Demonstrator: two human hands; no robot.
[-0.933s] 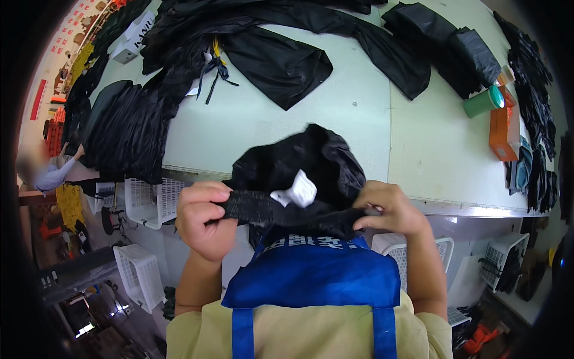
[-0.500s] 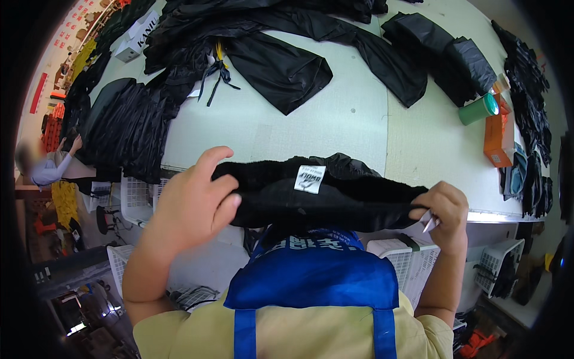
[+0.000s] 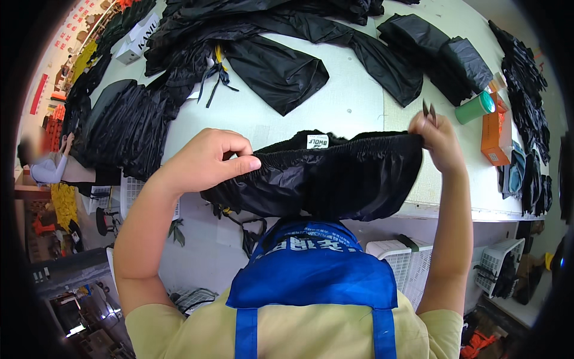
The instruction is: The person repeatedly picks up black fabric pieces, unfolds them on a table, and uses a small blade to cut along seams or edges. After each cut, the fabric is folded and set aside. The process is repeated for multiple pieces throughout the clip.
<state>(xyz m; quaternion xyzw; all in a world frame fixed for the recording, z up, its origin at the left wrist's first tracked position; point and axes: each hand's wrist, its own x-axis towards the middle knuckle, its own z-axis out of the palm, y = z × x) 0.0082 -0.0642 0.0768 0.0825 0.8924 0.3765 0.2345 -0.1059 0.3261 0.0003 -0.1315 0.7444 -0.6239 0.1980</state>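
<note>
A pair of black shiny trousers with a gathered elastic waistband hangs stretched between my hands at the table's near edge. Inside the waist, a dark plush lining and a white label show. My left hand pinches the waistband's left part between thumb and fingers. At the right end, my right hand is closed on the waistband. Two pointed metal blades, which look like thread snips, stick up from that same hand; their handle is hidden in the palm. Dark cords dangle below the garment's left side.
Black garments lie heaped across the pale table, with a folded stack at the far right. A green canister stands beside an orange box. White baskets sit below the table edge. At far left is another person.
Both hands have moved up, the right one more, raising the trousers over the table edge. The waistband has tilted so its shiny outside now faces me. The snips now point upward.
</note>
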